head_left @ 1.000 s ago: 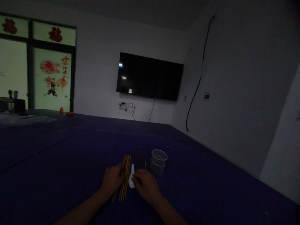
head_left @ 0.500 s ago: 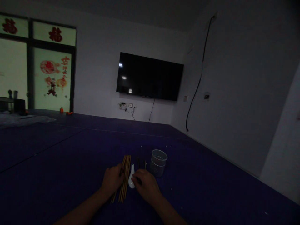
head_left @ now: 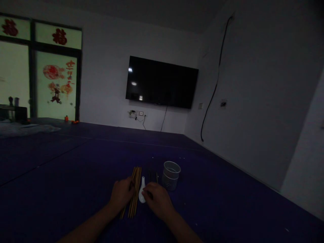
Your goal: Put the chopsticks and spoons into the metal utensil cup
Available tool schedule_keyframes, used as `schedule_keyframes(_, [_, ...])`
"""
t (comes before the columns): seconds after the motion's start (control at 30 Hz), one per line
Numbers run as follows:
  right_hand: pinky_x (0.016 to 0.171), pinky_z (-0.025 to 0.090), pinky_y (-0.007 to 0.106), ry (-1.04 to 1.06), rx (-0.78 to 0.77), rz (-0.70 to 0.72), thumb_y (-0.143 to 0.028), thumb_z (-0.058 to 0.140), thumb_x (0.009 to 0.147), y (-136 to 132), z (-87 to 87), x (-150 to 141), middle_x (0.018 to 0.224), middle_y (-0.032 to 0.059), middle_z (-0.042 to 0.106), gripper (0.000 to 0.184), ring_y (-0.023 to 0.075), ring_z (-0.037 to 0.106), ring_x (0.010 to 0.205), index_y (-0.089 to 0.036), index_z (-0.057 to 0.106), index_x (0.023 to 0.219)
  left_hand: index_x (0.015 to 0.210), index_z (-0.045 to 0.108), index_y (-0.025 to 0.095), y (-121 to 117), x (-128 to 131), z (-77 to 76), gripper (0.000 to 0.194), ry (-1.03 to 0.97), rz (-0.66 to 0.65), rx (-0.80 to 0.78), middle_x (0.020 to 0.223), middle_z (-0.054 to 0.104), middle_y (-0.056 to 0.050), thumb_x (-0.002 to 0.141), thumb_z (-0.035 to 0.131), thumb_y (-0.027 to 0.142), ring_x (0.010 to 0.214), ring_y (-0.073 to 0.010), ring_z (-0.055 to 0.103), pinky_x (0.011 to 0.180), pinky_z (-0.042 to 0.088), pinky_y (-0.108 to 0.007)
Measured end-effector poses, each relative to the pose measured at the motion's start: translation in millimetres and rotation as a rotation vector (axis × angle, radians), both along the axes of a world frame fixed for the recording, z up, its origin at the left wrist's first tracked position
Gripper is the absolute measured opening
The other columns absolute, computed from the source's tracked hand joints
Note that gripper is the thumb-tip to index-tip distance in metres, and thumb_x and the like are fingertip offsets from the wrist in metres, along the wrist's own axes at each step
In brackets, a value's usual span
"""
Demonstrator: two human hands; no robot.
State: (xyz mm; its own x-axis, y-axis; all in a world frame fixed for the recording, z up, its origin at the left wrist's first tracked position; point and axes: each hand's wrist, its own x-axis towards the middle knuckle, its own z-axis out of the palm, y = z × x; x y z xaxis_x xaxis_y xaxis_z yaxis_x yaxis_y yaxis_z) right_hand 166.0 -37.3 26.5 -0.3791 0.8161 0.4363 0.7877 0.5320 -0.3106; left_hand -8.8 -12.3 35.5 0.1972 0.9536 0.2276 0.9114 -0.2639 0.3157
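Observation:
A bundle of wooden chopsticks [head_left: 136, 182] lies on the dark blue mat [head_left: 76, 175] in front of me. My left hand [head_left: 122, 194] rests on its near part, fingers curled over the sticks. A white ceramic spoon [head_left: 142, 193] lies just right of the chopsticks. My right hand [head_left: 158, 199] sits beside the spoon with its fingertips touching the bowl end. Some dark utensils [head_left: 153, 176] lie beyond my right hand; the light is too dim to identify them. A small grey cup-like holder [head_left: 171, 174] stands upright to their right.
A black TV [head_left: 161, 82] hangs on the far white wall, with a socket and cables below it. A window with red paper decorations [head_left: 54, 81] is at the left. The right wall [head_left: 253, 111] borders the mat closely. Pale clutter [head_left: 22, 128] lies far left.

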Motion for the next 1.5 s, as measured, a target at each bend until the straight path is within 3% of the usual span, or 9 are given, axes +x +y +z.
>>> schedule_keyframes(0.7, [0.08,0.041,0.025,-0.008,-0.008,-0.025,-0.026,0.055,0.087,0.6,-2.2,0.9,0.098,0.0035,0.067,0.015,0.0166,0.06,0.093,-0.022,0.068,0.092,0.102,0.06,0.022,0.9,-0.4,1.3,0.027,0.037,0.013,-0.017,0.102,0.071,-0.004,0.087,0.039,0.019,0.094,-0.0186,0.066,0.077,0.041,-0.028])
schedule_keyframes(1.03, [0.082,0.04,0.024,-0.01,-0.005,-0.011,-0.024,0.056,0.086,2.0,-3.7,2.1,0.096,0.0026,0.067,0.013,0.015,0.06,0.093,-0.022,0.067,0.093,0.104,0.056,0.019,-1.4,0.7,3.1,0.027,0.128,0.078,-0.018,0.101,0.071,-0.01,0.089,0.036,0.029,0.094,-0.0231,0.066,0.081,0.041,-0.034])
schedule_keyframes(1.5, [0.081,0.041,0.025,0.029,0.013,-0.004,-0.023,0.053,0.087,1.5,-3.8,1.3,0.096,0.0037,0.067,0.015,0.0167,0.061,0.092,-0.021,0.066,0.093,0.117,0.05,0.016,0.9,-0.9,3.2,0.036,0.204,0.041,-0.028,0.099,0.071,-0.013,0.087,0.032,0.022,0.093,-0.025,0.066,0.084,0.044,-0.04])
